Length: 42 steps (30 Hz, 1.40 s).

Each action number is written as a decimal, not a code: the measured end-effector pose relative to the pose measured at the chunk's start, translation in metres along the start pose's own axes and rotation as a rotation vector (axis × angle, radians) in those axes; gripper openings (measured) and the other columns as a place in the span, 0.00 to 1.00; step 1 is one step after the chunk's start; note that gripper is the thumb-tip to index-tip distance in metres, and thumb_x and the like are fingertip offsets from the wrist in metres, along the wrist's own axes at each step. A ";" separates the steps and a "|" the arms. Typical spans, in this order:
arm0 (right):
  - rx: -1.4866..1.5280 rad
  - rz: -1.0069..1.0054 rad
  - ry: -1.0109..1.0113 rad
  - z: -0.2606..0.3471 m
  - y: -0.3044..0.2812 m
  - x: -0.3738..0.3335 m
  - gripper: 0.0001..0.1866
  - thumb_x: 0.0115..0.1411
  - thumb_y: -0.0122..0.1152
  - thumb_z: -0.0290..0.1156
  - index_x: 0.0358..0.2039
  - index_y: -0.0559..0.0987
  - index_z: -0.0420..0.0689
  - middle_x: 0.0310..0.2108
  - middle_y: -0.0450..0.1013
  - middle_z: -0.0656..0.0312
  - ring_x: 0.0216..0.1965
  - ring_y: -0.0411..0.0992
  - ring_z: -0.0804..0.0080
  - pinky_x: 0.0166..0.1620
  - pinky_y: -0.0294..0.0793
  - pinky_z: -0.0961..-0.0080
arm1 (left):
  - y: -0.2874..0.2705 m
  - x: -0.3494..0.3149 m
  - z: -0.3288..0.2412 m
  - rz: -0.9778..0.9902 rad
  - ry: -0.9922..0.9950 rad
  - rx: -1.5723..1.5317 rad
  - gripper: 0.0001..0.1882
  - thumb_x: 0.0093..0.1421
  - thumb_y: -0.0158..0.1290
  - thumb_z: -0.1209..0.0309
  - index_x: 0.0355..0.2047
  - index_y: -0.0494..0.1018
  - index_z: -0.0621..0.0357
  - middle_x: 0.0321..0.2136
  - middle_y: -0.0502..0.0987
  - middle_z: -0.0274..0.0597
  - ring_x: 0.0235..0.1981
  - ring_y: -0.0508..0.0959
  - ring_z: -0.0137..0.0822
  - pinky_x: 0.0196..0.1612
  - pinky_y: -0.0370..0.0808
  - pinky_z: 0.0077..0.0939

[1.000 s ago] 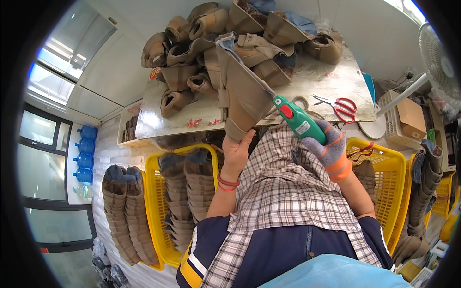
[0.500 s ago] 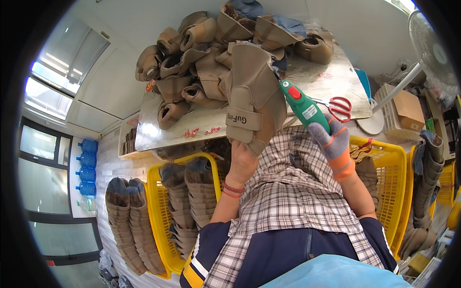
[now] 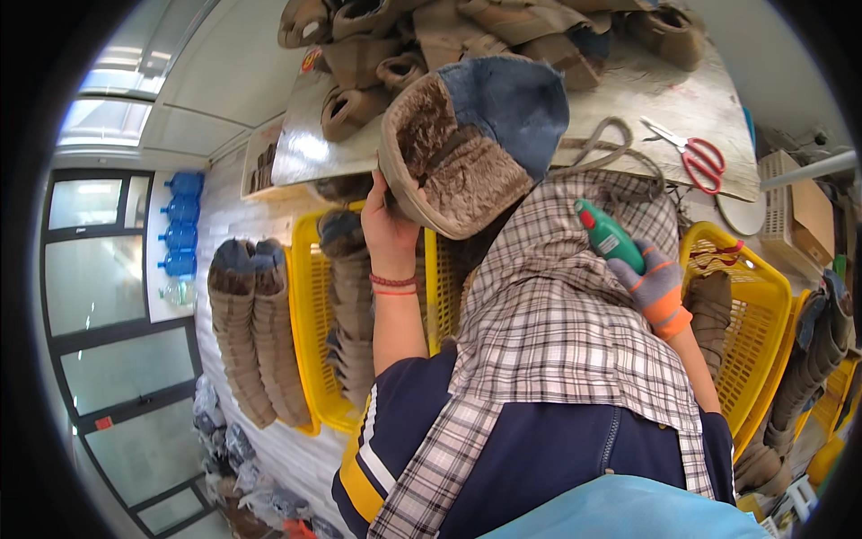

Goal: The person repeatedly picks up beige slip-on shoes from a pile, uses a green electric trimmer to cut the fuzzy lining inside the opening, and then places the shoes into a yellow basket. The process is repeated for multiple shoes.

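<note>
A fur-lined boot [image 3: 467, 148] is held in the upper centre of the frame, above the near edge of the worktable [image 3: 628, 99], with its opening turned toward the camera so that the brown pile lining and a blue-grey panel are exposed. The boot's lower left rim is gripped by the left hand [image 3: 388, 225], whose fingers are curled closed around the edge; a red band is worn on that wrist. A green handheld tool [image 3: 609, 235] is clasped in the right hand [image 3: 654, 286], right of centre, the fingers being wrapped fully around its body inside a grey and orange glove. The tool is held apart from the boot, over a checked cloth [image 3: 557, 332] draped across the lap.

Red-handled scissors [image 3: 696, 154] are laid on the worktable in the upper right. A pile of brown boots [image 3: 377, 54] is stacked along the top of the frame. Yellow baskets [image 3: 310, 296] are placed at left and right, with further boots stored in them.
</note>
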State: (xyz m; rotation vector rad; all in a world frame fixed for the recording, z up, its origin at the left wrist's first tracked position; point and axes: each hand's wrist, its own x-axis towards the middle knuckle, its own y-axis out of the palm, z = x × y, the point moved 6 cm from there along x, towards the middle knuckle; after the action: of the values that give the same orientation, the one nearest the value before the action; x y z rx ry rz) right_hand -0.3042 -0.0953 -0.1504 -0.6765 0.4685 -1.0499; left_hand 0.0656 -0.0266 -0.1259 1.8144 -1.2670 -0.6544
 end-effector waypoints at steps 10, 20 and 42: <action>-0.133 -0.048 -0.704 0.002 0.048 0.020 0.14 0.56 0.54 0.38 0.39 0.76 0.43 0.35 0.72 0.56 0.37 0.71 0.57 0.41 0.72 0.67 | 0.000 -0.001 0.035 -0.104 -0.256 0.013 0.14 0.64 0.42 0.63 0.34 0.67 0.65 0.19 0.62 0.36 0.20 0.58 0.29 0.22 0.58 0.22; -0.352 0.089 -0.126 0.040 -0.029 0.104 0.27 0.45 0.64 0.50 0.44 0.74 0.50 0.35 0.75 0.57 0.38 0.73 0.55 0.42 0.71 0.64 | 0.034 0.002 0.140 -0.155 -0.740 0.187 0.14 0.63 0.45 0.65 0.42 0.69 0.63 0.30 0.75 0.42 0.27 0.73 0.34 0.28 0.69 0.24; -0.537 0.037 -0.235 0.047 0.035 0.127 0.08 0.50 0.54 0.27 0.33 0.77 0.48 0.31 0.76 0.58 0.35 0.75 0.59 0.37 0.73 0.64 | -0.049 -0.022 0.131 -0.273 -0.838 0.095 0.14 0.62 0.46 0.73 0.47 0.68 0.69 0.46 0.73 0.50 0.47 0.73 0.40 0.53 0.70 0.36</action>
State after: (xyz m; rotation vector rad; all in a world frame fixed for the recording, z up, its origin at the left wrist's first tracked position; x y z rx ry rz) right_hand -0.1972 -0.1850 -0.1467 -1.2473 0.5595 -0.7964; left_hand -0.0190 -0.0403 -0.2383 1.8651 -1.5852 -1.6485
